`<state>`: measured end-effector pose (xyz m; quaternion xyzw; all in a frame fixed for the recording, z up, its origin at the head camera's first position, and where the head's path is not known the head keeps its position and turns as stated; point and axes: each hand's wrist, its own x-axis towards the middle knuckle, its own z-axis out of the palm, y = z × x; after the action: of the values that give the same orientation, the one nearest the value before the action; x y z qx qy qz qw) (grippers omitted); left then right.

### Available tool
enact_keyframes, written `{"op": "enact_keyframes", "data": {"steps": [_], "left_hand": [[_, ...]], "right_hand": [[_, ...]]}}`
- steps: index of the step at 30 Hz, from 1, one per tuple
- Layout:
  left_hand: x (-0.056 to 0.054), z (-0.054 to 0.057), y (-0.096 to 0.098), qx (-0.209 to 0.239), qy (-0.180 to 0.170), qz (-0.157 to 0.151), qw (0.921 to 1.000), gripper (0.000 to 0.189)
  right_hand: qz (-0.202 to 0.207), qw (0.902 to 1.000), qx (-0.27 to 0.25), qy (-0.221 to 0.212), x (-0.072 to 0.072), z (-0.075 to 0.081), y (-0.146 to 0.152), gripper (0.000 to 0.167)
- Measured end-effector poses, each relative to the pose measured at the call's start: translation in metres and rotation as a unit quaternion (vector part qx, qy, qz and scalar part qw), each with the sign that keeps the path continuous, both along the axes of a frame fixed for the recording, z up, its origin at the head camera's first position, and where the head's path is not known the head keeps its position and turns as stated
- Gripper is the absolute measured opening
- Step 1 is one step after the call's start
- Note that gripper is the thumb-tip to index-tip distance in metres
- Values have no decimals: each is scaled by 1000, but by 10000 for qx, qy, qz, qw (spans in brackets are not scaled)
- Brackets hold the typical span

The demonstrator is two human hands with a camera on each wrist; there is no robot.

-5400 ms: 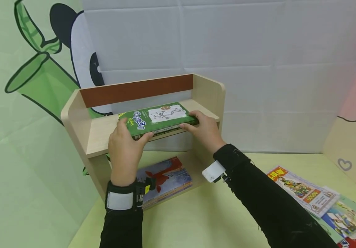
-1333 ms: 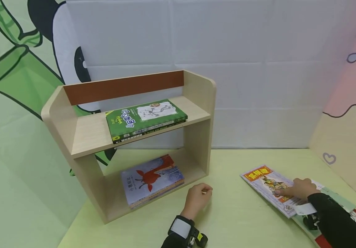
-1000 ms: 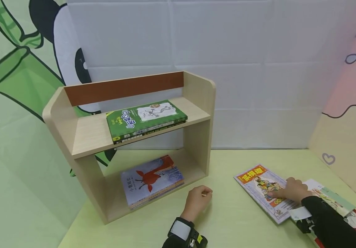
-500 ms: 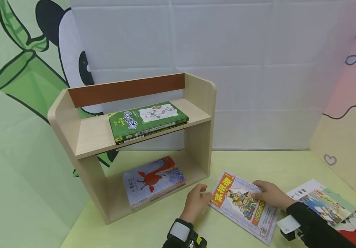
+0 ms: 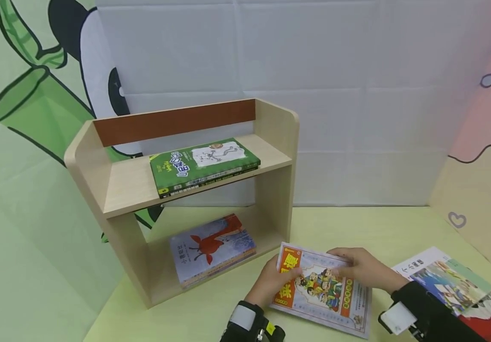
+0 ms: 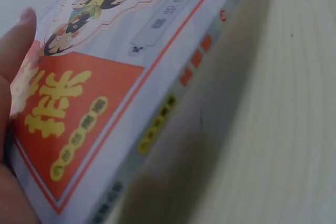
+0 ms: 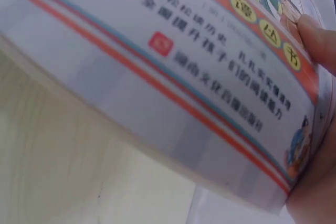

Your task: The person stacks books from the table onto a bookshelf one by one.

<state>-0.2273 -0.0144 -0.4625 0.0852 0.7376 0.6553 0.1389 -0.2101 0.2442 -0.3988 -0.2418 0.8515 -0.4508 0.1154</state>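
Both hands hold a lilac-bordered children's book (image 5: 322,289) with an orange title strip and cartoon figures, in front of the shelf's right end. My left hand (image 5: 268,285) grips its left edge, thumb on the cover. On the far right edge, my right hand (image 5: 367,268) pinches it, thumb on the cover too. The left wrist view shows the book's spine (image 6: 157,124) tilted above the table. In the right wrist view the cover (image 7: 210,77) bows slightly, with the right thumb (image 7: 317,40) on it.
A two-tier wooden bookshelf (image 5: 127,180) stands at left. Green books (image 5: 177,173) lie stacked on its upper shelf, and blue books with a red animal cover (image 5: 217,249) lie below. More books (image 5: 450,280) overlap on the table at right. A fabric backdrop (image 5: 390,118) rises behind.
Both hands have let go of the green book on the upper shelf. The right hand has drawn the lilac book leftward off the right pile, and the left hand now grips it.
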Motion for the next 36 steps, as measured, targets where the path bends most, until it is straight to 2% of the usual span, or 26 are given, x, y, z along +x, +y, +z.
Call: {"op": "enact_keyframes", "data": {"steps": [3, 5, 11, 14, 16, 18, 20, 23, 25, 27, 29, 31, 33, 36], "left_hand": [[1, 6, -1, 280, -36, -294, 9992, 50], [2, 12, -1, 227, 11, -321, 9992, 46], [8, 30, -4, -121, 314, -107, 9994, 41], [11, 40, -6, -156, 487, -84, 9987, 41], [13, 47, -9, -111, 602, -34, 9981, 41], [13, 53, -13, -16, 661, 73, 9978, 43], [13, 58, -18, 146, 687, 227, 9973, 45], [10, 62, -27, 420, 688, 439, 9958, 50], [9, 64, -33, 631, 652, 530, 9945, 51], [8, 64, -39, 796, 618, 577, 9932, 52], [7, 64, -45, 955, 543, 608, 9921, 53], [6, 64, -49, 1004, 531, 672, 9913, 55], [5, 64, -55, 1017, 553, 753, 9904, 57], [5, 66, -65, 1027, 543, 958, 9886, 57]], "right_hand": [[-190, 9995, 139, 231, 2, 5, -1, 45], [-303, 9989, 184, 322, 3, 8, -1, 45], [-669, 9940, 395, 768, 4, 16, -4, 36], [-989, 9866, 399, 1238, 4, 20, -3, 31], [-1262, 9799, 316, 1514, 4, 21, -1, 35], [-1582, 9745, 132, 1585, 3, 21, 2, 46], [-1780, 9749, -259, 1313, 2, 20, 6, 58], [-1789, 9778, -973, 495, 1, 13, 9, 65], [-1474, 9792, -1395, 7, 2, 7, 6, 63], [-949, 9783, -1799, -393, 2, 1, 0, 56], [-397, 9701, -2280, -726, 1, -3, -10, 47], [-42, 9590, -2664, -964, 0, -4, -19, 38], [72, 9481, -2966, -1142, -3, -3, -29, 33], [-78, 9445, -3039, -1244, -9, 2, -43, 33]]}}
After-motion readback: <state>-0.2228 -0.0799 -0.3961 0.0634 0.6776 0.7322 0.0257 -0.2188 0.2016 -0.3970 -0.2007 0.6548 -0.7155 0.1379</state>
